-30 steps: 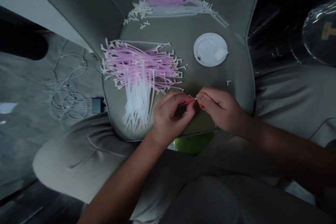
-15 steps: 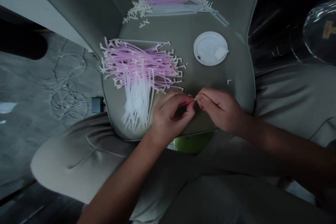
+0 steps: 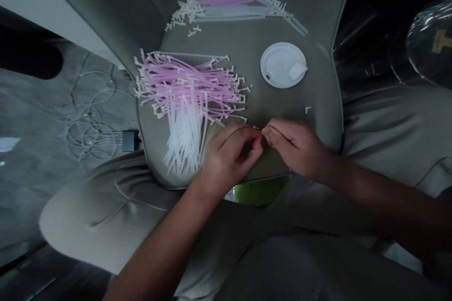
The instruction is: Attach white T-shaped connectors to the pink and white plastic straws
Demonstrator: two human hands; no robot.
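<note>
At the far left lies a mottled grey concrete floor [image 3: 31, 113], with a looped thin white cable [image 3: 88, 127] running into a small black box [image 3: 130, 141]. Next comes a padded olive-grey seat [image 3: 247, 51], smooth and rounded at the edge, with folds of beige fabric [image 3: 106, 207] bulging beneath it. On the seat sits a loose, crisscrossed pile of strips [image 3: 187, 99], thin and flat-looking plastic, pink at one end and fading to white at the other, many with tiny bent tips. Just right of the pile, the left hand [image 3: 228, 157] curls closed, fingers folded around a thin plastic strip [image 3: 259, 135], and the right hand [image 3: 296, 147] meets it, pinching the strip's tip between thumb and forefinger (the dim light and the fingers hide most of the strip, so its exact hold is hard to read). Above them lies a second, straighter bundle [image 3: 229, 4] of pink and grey-white strips. Further right are a round white plastic lid [image 3: 282, 65], a small L-shaped white piece [image 3: 308, 110], and a crinkled clear plastic bag [image 3: 431, 42] with a tan mark.
</note>
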